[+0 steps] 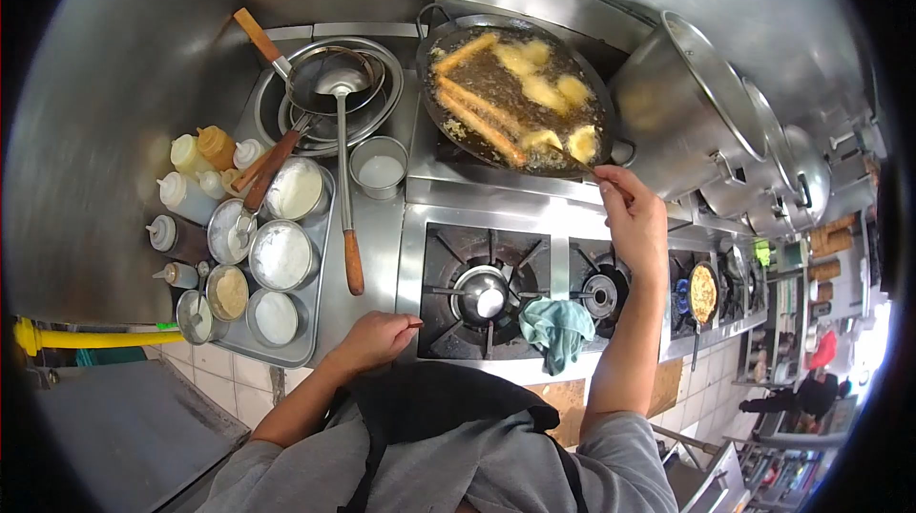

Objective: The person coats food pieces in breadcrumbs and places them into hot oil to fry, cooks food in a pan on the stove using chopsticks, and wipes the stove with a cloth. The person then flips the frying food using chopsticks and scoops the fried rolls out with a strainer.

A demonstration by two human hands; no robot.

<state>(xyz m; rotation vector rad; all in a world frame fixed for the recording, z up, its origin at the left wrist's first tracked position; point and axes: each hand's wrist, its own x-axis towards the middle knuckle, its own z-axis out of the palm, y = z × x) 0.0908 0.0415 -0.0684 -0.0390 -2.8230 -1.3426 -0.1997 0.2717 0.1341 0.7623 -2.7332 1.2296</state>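
Observation:
My right hand [634, 217] reaches over the near right rim of a wide wok [426, 98] of bubbling oil. Its fingers pinch the end of a thin, dark utensil [575, 162] whose kind I cannot make out; the other end reaches to the frying pieces. Long golden sticks [482, 122] fry at the wok's left, with rounder yellow pieces [544, 91] at the right. My left hand [377, 339] is closed beside the front edge of the stove, fingers curled in, with no object showing. Near it lies the wooden-handled ladle [345, 179].
A tray [307, 339] at left holds several bowls of powders, beside squeeze bottles [186, 198]. Strainers rest on a metal bowl [394, 83]. Tall pots [658, 98] flank the wok. A green cloth [556, 330] lies on the front burners; a pan of food [703, 293] sits further right.

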